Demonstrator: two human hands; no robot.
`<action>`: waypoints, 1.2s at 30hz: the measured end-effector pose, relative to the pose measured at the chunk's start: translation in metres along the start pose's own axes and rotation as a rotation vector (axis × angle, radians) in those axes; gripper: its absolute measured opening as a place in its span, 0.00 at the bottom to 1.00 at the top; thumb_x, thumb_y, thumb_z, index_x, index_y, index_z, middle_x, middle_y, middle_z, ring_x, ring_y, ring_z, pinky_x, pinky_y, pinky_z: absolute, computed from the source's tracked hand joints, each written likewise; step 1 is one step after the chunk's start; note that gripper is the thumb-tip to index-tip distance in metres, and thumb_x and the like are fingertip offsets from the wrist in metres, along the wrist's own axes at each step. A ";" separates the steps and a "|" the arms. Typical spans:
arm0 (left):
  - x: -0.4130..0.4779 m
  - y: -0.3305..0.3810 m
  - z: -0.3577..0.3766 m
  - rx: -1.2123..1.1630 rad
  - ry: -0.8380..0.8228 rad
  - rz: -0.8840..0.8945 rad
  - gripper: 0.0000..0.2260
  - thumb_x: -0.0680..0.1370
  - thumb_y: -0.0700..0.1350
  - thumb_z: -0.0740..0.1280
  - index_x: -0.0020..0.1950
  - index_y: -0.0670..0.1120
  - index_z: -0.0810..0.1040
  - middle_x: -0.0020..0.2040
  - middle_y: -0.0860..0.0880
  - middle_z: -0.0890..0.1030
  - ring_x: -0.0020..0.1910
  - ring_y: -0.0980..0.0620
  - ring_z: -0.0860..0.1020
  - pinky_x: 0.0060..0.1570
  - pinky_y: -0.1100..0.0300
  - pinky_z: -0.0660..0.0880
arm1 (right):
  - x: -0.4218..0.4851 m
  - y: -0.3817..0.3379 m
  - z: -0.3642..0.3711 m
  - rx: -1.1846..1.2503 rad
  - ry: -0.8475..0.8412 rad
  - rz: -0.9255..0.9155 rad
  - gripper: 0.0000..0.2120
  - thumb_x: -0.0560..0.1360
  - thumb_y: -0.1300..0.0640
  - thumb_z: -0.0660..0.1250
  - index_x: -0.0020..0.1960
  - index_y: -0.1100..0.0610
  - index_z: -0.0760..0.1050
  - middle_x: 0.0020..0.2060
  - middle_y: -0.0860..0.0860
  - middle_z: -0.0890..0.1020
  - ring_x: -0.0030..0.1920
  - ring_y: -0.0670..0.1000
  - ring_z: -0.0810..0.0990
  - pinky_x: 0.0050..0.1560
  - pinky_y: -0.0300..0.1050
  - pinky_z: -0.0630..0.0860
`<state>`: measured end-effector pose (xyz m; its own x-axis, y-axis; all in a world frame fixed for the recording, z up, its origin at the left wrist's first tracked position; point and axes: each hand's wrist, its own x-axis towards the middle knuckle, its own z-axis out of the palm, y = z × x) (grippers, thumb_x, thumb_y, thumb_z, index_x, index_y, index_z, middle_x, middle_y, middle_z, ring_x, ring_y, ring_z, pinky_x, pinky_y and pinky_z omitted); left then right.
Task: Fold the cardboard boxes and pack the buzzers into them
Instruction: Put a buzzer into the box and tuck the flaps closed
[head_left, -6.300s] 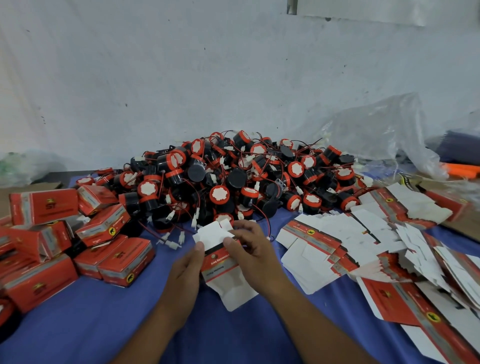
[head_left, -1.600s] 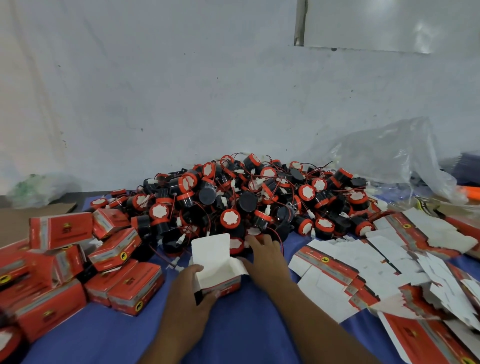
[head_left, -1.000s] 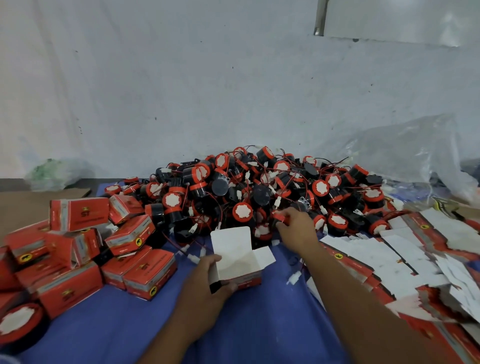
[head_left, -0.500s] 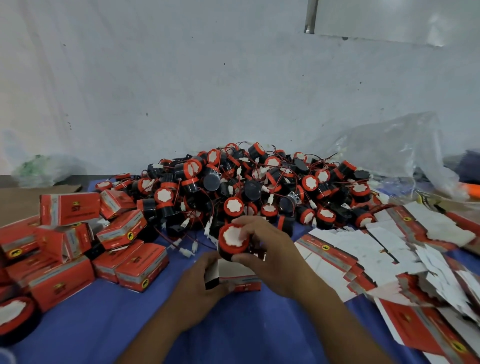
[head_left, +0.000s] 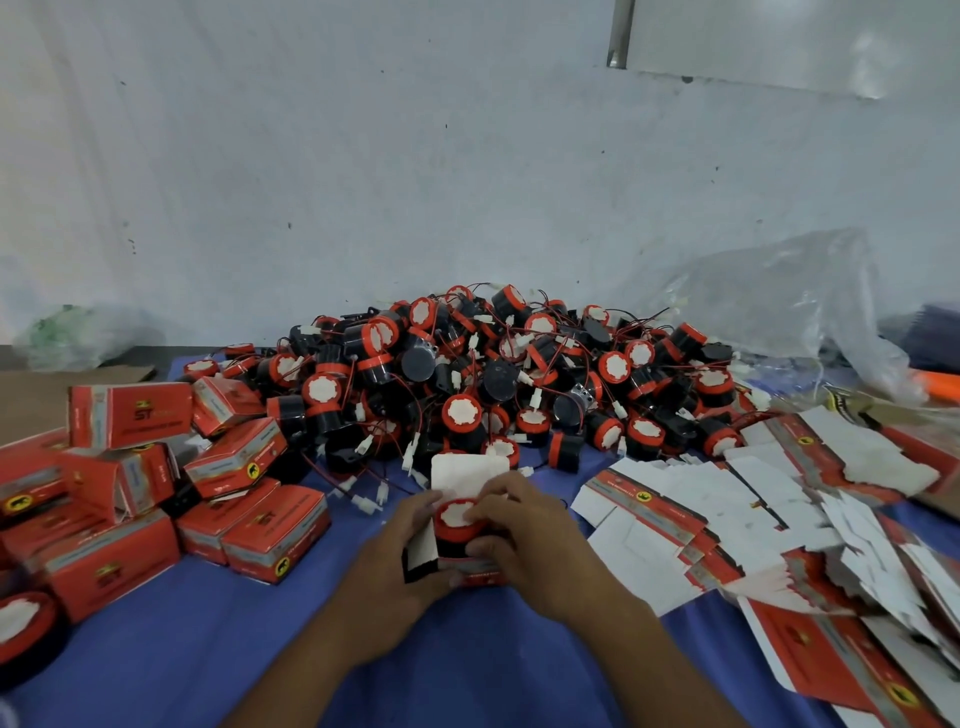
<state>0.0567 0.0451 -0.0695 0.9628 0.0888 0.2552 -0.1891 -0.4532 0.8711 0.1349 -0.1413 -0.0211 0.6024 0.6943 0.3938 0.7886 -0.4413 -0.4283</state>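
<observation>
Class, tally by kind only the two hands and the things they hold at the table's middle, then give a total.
hands: 2 (left hand, right hand)
open box: 1
buzzer: 1
total: 4

Printed cardboard boxes (head_left: 275, 530) look faintly glossy — buzzers (head_left: 462, 413) matt black plastic; tablecloth (head_left: 218, 639) smooth blue cloth.
</observation>
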 end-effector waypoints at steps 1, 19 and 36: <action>0.000 0.001 0.000 0.006 -0.011 0.008 0.30 0.75 0.48 0.74 0.71 0.65 0.63 0.64 0.72 0.70 0.63 0.68 0.72 0.57 0.72 0.72 | 0.001 0.000 0.001 -0.004 -0.020 0.009 0.12 0.79 0.58 0.67 0.62 0.53 0.80 0.60 0.45 0.73 0.57 0.49 0.75 0.56 0.40 0.73; 0.000 -0.001 0.005 0.198 0.133 0.077 0.13 0.76 0.46 0.72 0.57 0.62 0.77 0.56 0.66 0.70 0.59 0.67 0.71 0.54 0.74 0.69 | -0.018 0.048 -0.055 -0.155 -0.255 0.306 0.06 0.81 0.58 0.61 0.53 0.51 0.76 0.46 0.49 0.83 0.44 0.48 0.79 0.43 0.46 0.73; -0.003 0.007 0.005 0.129 0.047 0.070 0.14 0.76 0.42 0.73 0.59 0.55 0.80 0.59 0.58 0.75 0.58 0.62 0.75 0.54 0.68 0.73 | 0.004 0.000 0.001 -0.146 -0.081 -0.016 0.13 0.84 0.55 0.59 0.59 0.56 0.82 0.55 0.53 0.78 0.55 0.53 0.69 0.56 0.40 0.63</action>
<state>0.0534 0.0371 -0.0667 0.9376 0.0928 0.3350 -0.2258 -0.5700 0.7900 0.1376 -0.1378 -0.0201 0.5820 0.7432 0.3300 0.8114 -0.5034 -0.2971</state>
